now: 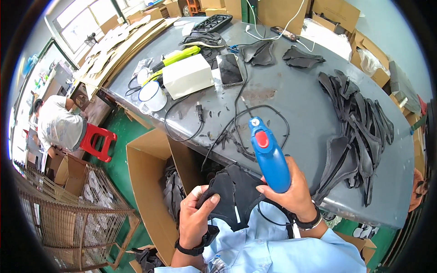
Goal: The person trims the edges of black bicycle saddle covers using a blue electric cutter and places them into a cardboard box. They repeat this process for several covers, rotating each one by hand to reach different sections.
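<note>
My left hand [195, 223] is closed on the left edge of a black padded fabric piece [233, 189], thumb on top. A slit runs down the piece's middle, with a white strip near its lower end. My right hand [293, 191] is wrapped round a blue corded electric hand tool [272, 157] with a red button and a thin metal tip. The tip points away from me over the table, apart from the fabric. Beside the tool's lower end, my right thumb is close to the fabric's right edge; whether they touch, I cannot tell.
Dark fabric pieces [357, 132] pile up on the grey table [300, 104] at right. Farther left stand a white box [188, 76], an enamel mug [152, 96] and a phone [230, 69]. A carton [150, 168] stands below the table edge; another person [59, 120] works at far left.
</note>
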Tool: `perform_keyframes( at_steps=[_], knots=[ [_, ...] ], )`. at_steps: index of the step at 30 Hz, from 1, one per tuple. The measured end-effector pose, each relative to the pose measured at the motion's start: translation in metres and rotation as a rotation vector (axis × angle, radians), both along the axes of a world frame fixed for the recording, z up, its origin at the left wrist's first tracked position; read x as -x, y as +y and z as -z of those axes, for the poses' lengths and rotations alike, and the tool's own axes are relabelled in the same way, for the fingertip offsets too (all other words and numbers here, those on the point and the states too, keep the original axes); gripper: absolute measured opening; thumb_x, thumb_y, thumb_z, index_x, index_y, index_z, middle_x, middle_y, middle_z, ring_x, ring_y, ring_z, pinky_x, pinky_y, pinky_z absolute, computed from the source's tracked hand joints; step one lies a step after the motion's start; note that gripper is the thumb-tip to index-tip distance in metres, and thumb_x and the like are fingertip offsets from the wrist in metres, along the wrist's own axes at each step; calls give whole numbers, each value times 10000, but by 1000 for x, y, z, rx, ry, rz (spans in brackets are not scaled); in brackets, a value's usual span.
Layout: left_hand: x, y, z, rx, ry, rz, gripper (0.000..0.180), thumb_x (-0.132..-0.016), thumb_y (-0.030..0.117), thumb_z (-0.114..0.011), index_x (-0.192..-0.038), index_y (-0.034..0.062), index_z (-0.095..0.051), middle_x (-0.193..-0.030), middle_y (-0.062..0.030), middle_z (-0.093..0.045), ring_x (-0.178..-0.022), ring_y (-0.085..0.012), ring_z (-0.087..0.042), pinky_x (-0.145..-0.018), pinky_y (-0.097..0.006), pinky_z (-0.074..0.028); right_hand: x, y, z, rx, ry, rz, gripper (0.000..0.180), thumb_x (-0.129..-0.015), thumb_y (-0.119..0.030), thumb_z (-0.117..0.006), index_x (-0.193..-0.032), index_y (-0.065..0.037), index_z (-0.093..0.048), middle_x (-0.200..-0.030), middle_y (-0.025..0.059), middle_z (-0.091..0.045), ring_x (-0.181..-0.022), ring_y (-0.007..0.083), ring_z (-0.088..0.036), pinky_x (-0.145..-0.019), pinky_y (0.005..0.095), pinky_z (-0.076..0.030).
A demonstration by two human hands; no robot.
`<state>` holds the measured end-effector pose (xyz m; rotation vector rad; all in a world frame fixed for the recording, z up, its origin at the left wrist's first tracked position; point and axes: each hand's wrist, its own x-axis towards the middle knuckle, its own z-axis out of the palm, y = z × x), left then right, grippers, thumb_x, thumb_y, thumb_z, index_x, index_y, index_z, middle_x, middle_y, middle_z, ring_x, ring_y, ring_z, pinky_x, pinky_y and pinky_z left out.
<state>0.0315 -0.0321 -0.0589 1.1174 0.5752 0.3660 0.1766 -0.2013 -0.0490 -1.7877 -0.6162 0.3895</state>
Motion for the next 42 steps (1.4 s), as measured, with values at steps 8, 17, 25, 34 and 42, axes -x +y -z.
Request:
perform_keyframes(
  at_steps=[8,17,25,34,42],
  knots=[
    [3,1,1,102,-55,-49,155,-857,55,-634,-990,-15,-600,-863,14,-611,-764,-39,-539,-715,-174,-425,1,-3,16,-8,-95,151,499,-708,-155,-752,-1099,-17,-475,-829,158,-633,-731,279,-658,-674,350,-499],
    [17,-4,7,34,-47,-39,145,-860,44,-632,-993,-5,-599,-901,10,-608,-811,-44,-523,-755,-197,-416,-12,2,26,104,-181,383,478,-691,-131,-748,-1067,-3,-481,-805,167,-631,-717,273,-655,-666,359,-501],
    [-5,-8,-10,203,-262,-390,378,-909,23,-461,-1279,-26,-399,-1174,-203,-559,-1070,-300,-578,-950,-408,-458,24,-1,35,107,-36,60,710,-630,-440,-835,-1048,15,-486,-779,178,-637,-694,334,-654,-623,409,-504],
    [-10,-26,2,-217,-419,-678,401,-943,78,-455,-1314,-17,-335,-1217,-178,-508,-1103,-261,-544,-960,-384,-436,65,12,21,194,-490,-338,584,-659,-312,-833,-997,48,-522,-731,164,-631,-597,299,-651,-543,355,-520],
    [-6,-28,15,-251,-423,-730,376,-949,76,-467,-1297,-22,-364,-1191,-156,-533,-1044,-188,-549,-923,-321,-434,69,15,15,172,-452,-389,570,-640,-277,-848,-982,48,-527,-728,167,-638,-595,300,-656,-541,351,-523]
  ],
)
